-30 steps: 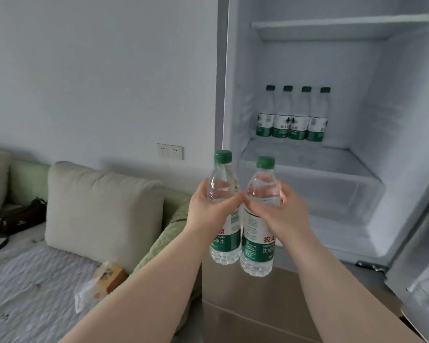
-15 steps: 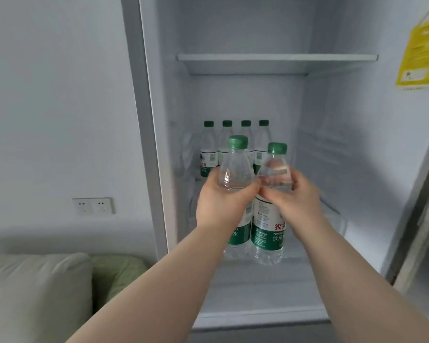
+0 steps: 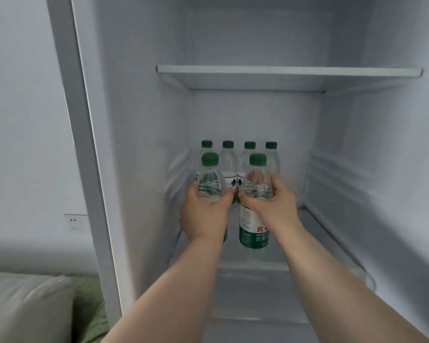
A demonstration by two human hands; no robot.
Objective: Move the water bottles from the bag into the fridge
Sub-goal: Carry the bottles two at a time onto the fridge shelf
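Note:
Both my arms reach into the open white fridge (image 3: 139,144). My left hand (image 3: 203,216) grips a clear water bottle (image 3: 210,179) with a green cap and green label. My right hand (image 3: 270,206) grips a second bottle (image 3: 254,226) of the same kind, a little to the right. Both bottles are upright over the lower shelf (image 3: 315,231), apart from each other. Behind them, a row of several identical bottles (image 3: 227,159) stands against the back wall. The bag is out of view.
An upper shelf (image 3: 282,71) crosses the fridge above the bottles. A transparent drawer front (image 3: 253,293) lies below my forearms. Left of the fridge are a white wall with a socket (image 3: 74,222), a beige cushion (image 3: 27,305) and green bedding (image 3: 92,308).
I have stepped closer and pushed both bottles deeper into the fridge, toward the back row. The two bottles have spread slightly apart.

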